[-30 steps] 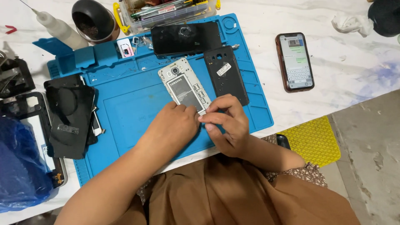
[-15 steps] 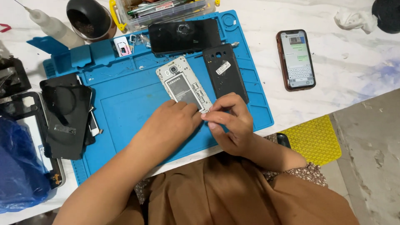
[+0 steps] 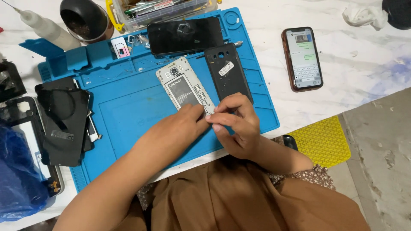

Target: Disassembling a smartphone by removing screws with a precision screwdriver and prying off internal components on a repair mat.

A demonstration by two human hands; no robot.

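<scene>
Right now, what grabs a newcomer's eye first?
The bright blue repair mat fills the table's middle. On it lies an opened phone with its battery showing, and both hands, the left hand and the right hand, meet at its lower end. A black back cover lies just right of it.

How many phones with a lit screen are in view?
1: the lit phone lies on the white table, right of the blue mat. The opened phone at both hands lies back-up, screen hidden.
</scene>
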